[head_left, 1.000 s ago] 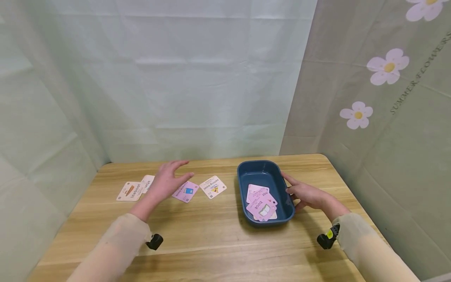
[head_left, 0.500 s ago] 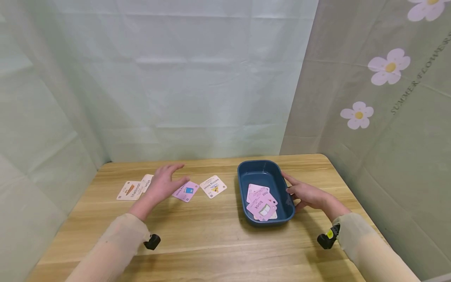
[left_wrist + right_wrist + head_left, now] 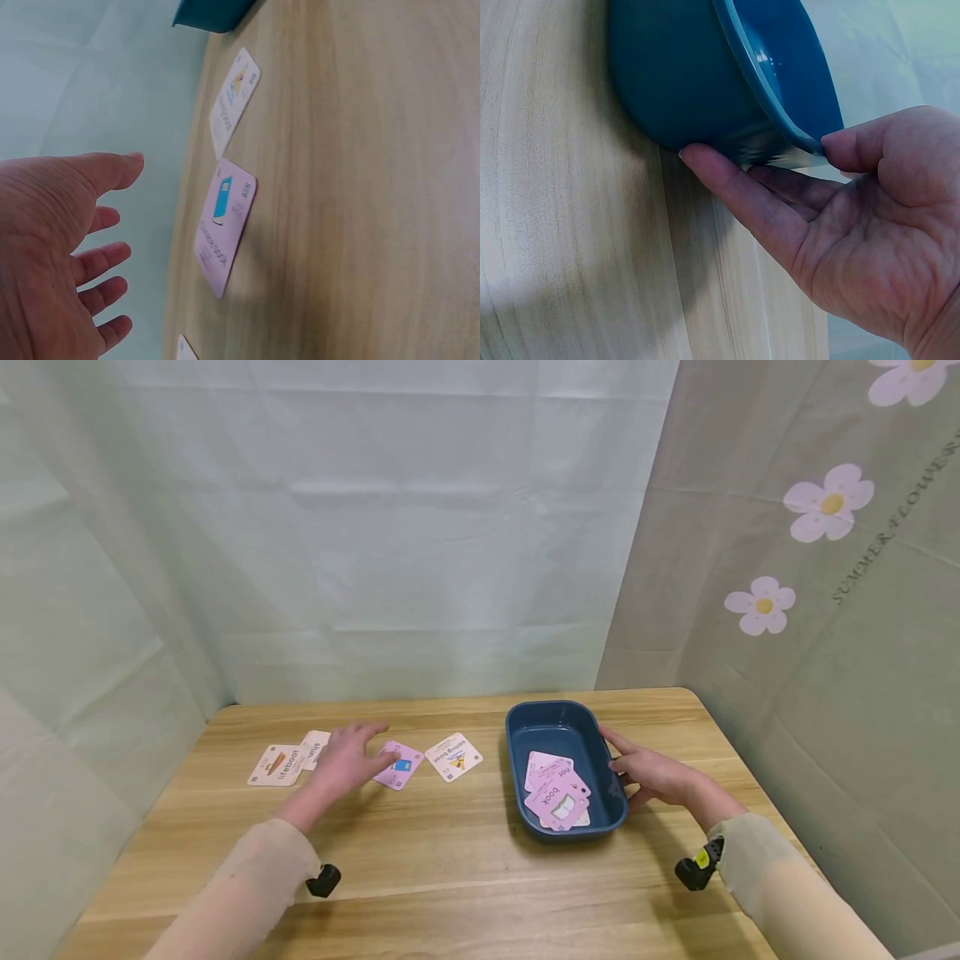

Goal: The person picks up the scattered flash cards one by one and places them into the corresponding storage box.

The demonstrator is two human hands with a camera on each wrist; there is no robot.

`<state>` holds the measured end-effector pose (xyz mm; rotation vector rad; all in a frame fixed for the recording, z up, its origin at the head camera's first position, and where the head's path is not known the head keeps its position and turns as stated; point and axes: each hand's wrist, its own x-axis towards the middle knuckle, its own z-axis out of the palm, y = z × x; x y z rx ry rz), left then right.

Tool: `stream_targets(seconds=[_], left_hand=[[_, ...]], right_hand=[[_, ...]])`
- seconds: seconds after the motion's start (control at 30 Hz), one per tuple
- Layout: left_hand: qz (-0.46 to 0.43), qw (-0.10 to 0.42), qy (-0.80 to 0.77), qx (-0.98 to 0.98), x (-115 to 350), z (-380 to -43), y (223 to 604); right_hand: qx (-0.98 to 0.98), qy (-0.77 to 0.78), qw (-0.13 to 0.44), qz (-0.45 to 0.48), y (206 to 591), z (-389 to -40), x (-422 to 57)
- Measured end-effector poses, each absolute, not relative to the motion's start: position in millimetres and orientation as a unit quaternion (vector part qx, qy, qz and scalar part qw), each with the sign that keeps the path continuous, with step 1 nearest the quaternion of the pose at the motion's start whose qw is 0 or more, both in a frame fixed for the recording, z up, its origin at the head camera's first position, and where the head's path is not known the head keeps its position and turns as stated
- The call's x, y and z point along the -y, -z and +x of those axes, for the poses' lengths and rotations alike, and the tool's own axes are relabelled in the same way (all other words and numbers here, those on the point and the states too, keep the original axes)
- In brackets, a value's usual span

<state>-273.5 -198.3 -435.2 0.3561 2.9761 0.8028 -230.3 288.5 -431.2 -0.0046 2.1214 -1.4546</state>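
My left hand (image 3: 348, 760) hovers over the table beside a purple card with a blue book picture (image 3: 400, 766). Its thumb and fingers are spread and hold nothing; in the left wrist view that card (image 3: 225, 225) lies apart from the hand. My right hand (image 3: 660, 774) grips the right side of a dark blue plastic bin (image 3: 517, 802). In the right wrist view the thumb meets the rim and the fingers lie against the outer wall of the bin (image 3: 682, 82). Inside it, several cards overlap, the top one a pink "book" card (image 3: 558, 802).
A white "sailing boat" card (image 3: 453, 757) lies between the purple card and the bin. Farther left, a "lifeboat" card (image 3: 275, 766) meets another white card (image 3: 312, 748), partly behind my left hand. Hanging cloth encloses the wooden table (image 3: 450, 893) at the back and sides.
My left hand has shifted slightly left and lower, its thumb now overlapping the purple card in the head view. The right hand and the bin have stayed in place.
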Motion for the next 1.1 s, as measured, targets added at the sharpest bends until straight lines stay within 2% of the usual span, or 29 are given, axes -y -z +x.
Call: stream_targets(seconds=[0.57,1.1], left_hand=[[0.125,0.016,-0.193,-0.973,191,-271,463],[0.050,0.043,-0.177,-0.982,176,-288,477]], right_hand=[[-0.795,0.538,0.279,0.000,431,-229,-287],[-0.793,0.541,0.279,0.003,429,-229,-286]])
